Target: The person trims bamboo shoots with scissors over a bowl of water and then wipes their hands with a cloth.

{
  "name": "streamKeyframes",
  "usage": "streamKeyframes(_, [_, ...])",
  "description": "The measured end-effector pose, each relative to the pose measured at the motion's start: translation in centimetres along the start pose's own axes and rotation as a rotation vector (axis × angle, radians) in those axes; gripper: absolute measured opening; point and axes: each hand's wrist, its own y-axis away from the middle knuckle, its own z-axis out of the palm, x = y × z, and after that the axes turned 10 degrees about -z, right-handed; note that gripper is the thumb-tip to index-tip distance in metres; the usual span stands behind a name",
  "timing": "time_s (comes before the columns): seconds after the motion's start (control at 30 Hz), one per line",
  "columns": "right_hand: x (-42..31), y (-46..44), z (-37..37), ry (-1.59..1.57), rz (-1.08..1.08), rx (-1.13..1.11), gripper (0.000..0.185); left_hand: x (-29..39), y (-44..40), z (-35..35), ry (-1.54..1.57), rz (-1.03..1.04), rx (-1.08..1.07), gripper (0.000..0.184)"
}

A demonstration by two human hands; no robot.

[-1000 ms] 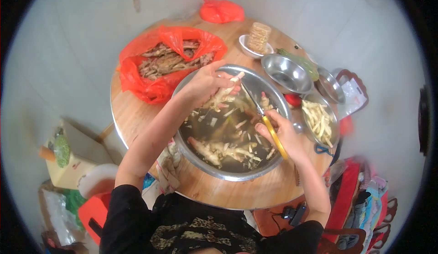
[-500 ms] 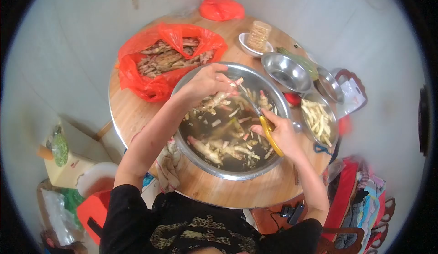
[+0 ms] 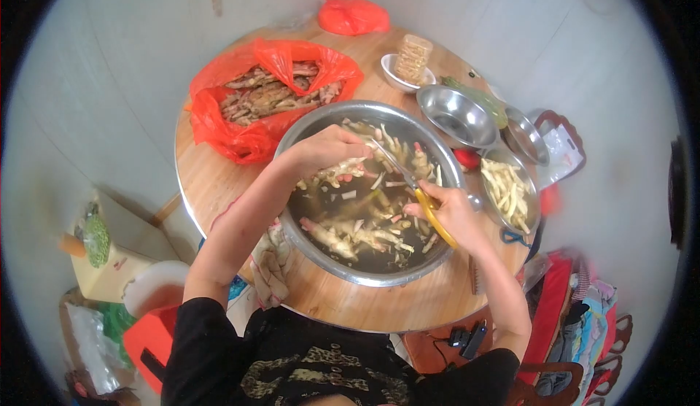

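My left hand [image 3: 329, 148] is closed on a knobbly pale root [image 3: 341, 172], which looks like young ginger, just above the water on the basin's left side. In my right hand [image 3: 453, 215] are scissors [image 3: 438, 228] with yellow handles, their blades angled up and left toward my left hand. The tips end close to my left fingers, apparently apart from the root. Below both hands stands a wide metal basin [image 3: 390, 280] of murky water. Several pale roots with pink ends [image 3: 332, 238] and small cut bits float in it.
A red plastic bag [image 3: 251, 143] of brownish roots lies at the left back. To the right are a metal bowl [image 3: 458, 116] and a bowl of pale strips [image 3: 508, 191]. Behind stand a white bowl [image 3: 397, 78] and a knotted red bag [image 3: 354, 16]. A cloth [image 3: 270, 271] hangs at the front edge.
My left hand has lowered toward the water, and the root in it has moved down and left, away from the scissor blades. My right hand with the scissors has barely shifted.
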Motion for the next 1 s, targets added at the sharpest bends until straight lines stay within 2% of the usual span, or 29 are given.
streamKeyframes(0.13, [0.4, 0.0, 0.1, 0.043, -0.073, 0.014, 0.052, 0.2, 0.4, 0.2, 0.041, 0.031, 0.041, 0.031])
streamKeyframes(0.2, [0.0, -0.5, 0.5, -0.206, -0.072, 0.216, 0.048, 0.1, -0.2, -0.2, 0.148, 0.053, 0.027, 0.03])
streamKeyframes(0.27, [1.0, -1.8, 0.7, -0.249, -0.051, 0.279, 0.046, -0.3, -0.9, -0.7, 0.253, 0.077, 0.012, 0.03])
streamKeyframes(0.33, [-0.3, -3.2, 0.0, -0.29, -0.036, 0.344, 0.044, -0.5, -1.4, -1.0, 0.455, 0.204, -0.129, 0.034])
streamKeyframes(0.37, [-2.3, -3.8, -0.5, -0.356, 0.068, 0.405, 0.043, -0.4, -1.6, -0.9, 0.45, 0.214, -0.13, 0.034])
streamKeyframes(0.4, [-3.8, -4.6, -0.6, -0.425, 0.171, 0.463, 0.043, -0.2, -1.7, -0.8, 0.492, 0.258, -0.23, 0.036])
streamKeyframes(0.43, [-4.1, -5.7, -0.3, -0.574, 0.152, 0.499, 0.04, 0.2, -1.6, -0.6, 0.532, 0.303, -0.329, 0.038])
streamKeyframes(0.47, [-4.6, -6.6, -0.3, -0.573, 0.139, 0.503, 0.04, 0.5, -1.4, -0.3, 0.524, 0.313, -0.327, 0.038])
streamKeyframes(0.53, [-5.6, -8.2, -0.4, -0.717, 0.079, 0.584, 0.035, 1.9, -0.4, 0.7, 0.456, 0.326, -0.202, 0.04])
streamKeyframes(0.6, [-5.9, -9.5, -0.7, -0.742, 0.047, 0.575, 0.03, 3.2, -0.3, 1.7, 0.468, 0.371, -0.177, 0.04])
streamKeyframes(0.7, [-5.0, -11.4, -0.7, -0.663, -0.055, 0.622, 0.028, 4.9, -0.1, 3.3, 0.334, 0.544, 0.144, 0.038])
streamKeyframes(0.73, [-4.5, -11.8, -0.6, -0.668, -0.06, 0.62, 0.028, 4.5, -1.0, 3.6, 0.33, 0.544, 0.149, 0.038])
streamKeyframes(0.8, [-3.2, -12.1, -0.1, -0.689, -0.058, 0.65, 0.035, 3.6, -2.6, 4.1, 0.166, 0.694, 0.435, 0.035])
streamKeyframes(0.83, [-2.8, -12.1, 0.0, -0.692, -0.05, 0.649, 0.035, 3.3, -2.7, 4.1, -0.041, 0.742, 0.591, 0.035])
streamKeyframes(1.0, [-1.9, -11.5, 0.7, -0.826, -0.122, 0.592, 0.043, 3.1, -1.6, 4.0, -0.187, 0.717, 0.728, 0.039])
